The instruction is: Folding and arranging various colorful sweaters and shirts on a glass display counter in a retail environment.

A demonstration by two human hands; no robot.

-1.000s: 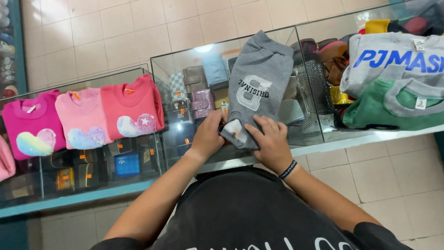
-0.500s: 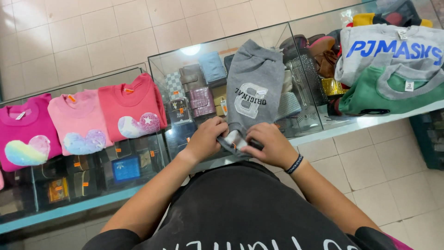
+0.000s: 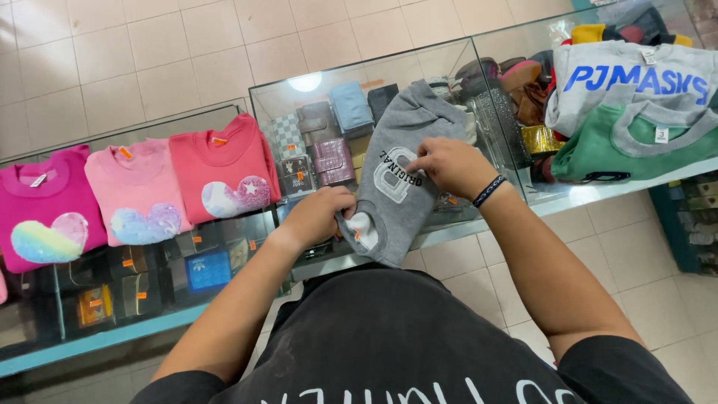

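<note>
Your left hand (image 3: 318, 217) pinches the collar of the grey sweatshirt (image 3: 400, 179), which lies at frame centre on the glass desk (image 3: 591, 198). Your right hand (image 3: 449, 164) presses flat on its printed front.

bare glass on the bench (image 3: 299, 93) beside my left hand (image 3: 318, 217); red sweater (image 3: 221, 168) beyond, folded pile (image 3: 636, 112) crowds the right.
</note>
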